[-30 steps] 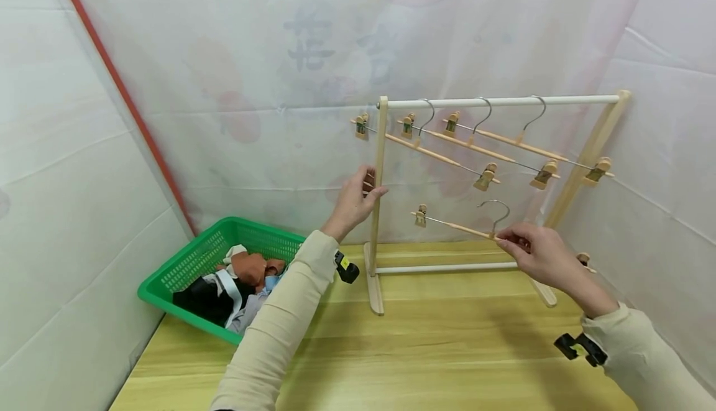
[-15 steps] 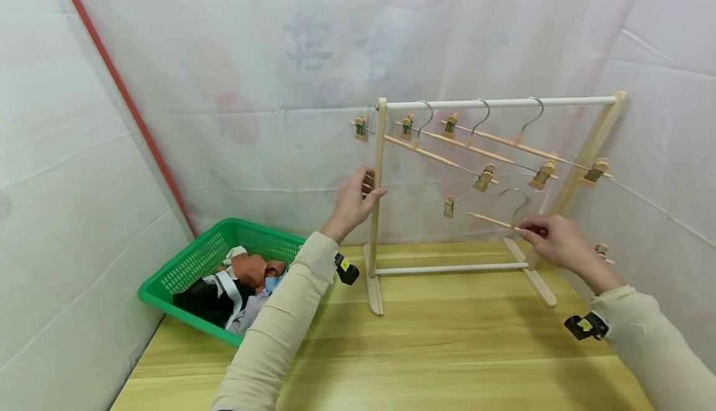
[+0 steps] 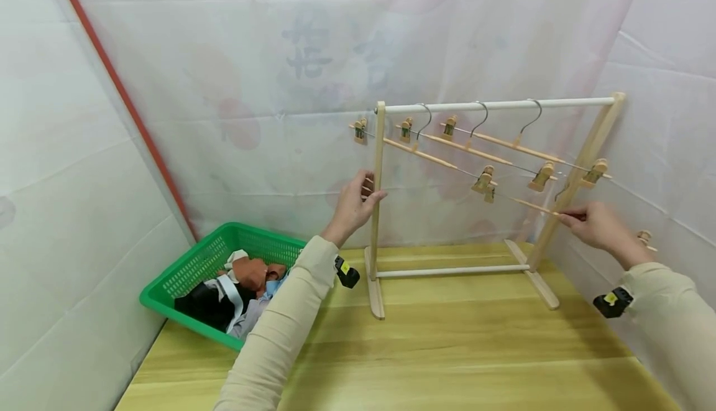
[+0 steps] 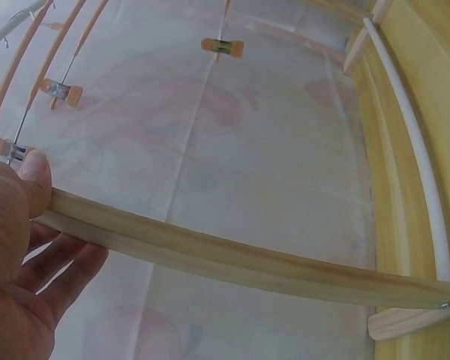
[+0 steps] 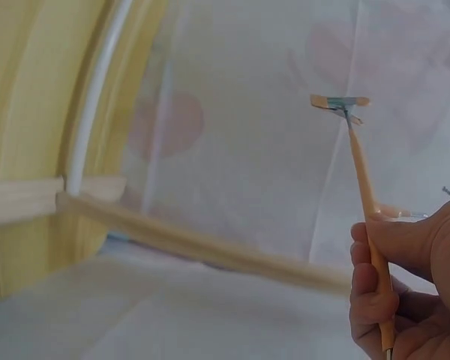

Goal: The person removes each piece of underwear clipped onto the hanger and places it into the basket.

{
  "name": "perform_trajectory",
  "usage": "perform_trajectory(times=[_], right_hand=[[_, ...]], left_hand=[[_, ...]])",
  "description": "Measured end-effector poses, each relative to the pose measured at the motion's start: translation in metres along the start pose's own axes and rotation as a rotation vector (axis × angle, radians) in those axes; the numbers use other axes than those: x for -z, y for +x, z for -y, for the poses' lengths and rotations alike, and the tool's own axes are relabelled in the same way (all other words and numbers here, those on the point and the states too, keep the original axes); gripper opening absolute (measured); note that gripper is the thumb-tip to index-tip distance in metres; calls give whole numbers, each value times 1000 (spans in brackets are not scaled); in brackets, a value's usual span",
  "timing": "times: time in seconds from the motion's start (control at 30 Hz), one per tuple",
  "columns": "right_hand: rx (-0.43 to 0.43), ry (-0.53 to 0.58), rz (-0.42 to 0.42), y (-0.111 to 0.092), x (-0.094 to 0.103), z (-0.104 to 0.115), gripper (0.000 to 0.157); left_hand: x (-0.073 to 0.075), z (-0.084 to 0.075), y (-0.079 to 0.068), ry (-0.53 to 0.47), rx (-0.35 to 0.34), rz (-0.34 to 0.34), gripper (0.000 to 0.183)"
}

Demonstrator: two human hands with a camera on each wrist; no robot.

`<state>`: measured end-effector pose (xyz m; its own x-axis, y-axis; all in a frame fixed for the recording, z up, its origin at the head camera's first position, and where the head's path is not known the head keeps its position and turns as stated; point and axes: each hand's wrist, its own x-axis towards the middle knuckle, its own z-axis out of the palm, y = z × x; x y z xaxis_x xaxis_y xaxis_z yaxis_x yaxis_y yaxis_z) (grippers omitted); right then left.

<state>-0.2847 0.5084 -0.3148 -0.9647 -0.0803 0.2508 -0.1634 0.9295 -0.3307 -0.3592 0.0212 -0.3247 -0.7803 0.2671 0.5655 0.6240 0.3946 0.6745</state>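
My right hand [image 3: 603,227] grips a wooden clip hanger [image 3: 536,206] by its middle bar, fingers curled round it in the right wrist view. This hanger is below the rack's top rail at the right post, its hook [image 3: 561,192] pointing up. One of its clips [image 5: 340,102] shows clearly in the right wrist view. My left hand [image 3: 353,204] holds the left post [image 4: 232,251] of the wooden rack, thumb on one side and fingers on the other. Three similar hangers [image 3: 470,145] hang from the white top rail [image 3: 565,102].
Left of the rack, a green basket [image 3: 190,323] holds crumpled clothes [image 3: 250,272] in brown, black, grey and blue. The rack's feet [image 3: 376,293] stand on a wood-grain table [image 3: 447,349]. A white lower bar [image 3: 453,271] joins the posts, and printed curtains [image 3: 252,56] enclose the table.
The right hand has moved right and slightly up with the hanger, from inside the rack's span to the right post. My left hand stays on the left post.
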Motion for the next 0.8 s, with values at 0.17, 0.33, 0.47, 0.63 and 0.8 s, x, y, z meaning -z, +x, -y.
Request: perform_trajectory(times=[0.17,0.33,0.47,0.63,0.8], right_hand=[[-20,-20,-54,3,20,-13,37],[-15,-58,-113,4,41,-18,34],[-85,-72,-102,6,58,-12,42],[-139,-109,-90,9,79,-3,49],[-133,-147,-122,12,95,5,46]], left_hand=[[1,1,1,-4,-9,0,30],[2,2,1,0,-6,6,30],[1,1,2,-3,2,1,31],[1,2,2,-14,17,2,29],[0,4,2,-8,11,-2,30]])
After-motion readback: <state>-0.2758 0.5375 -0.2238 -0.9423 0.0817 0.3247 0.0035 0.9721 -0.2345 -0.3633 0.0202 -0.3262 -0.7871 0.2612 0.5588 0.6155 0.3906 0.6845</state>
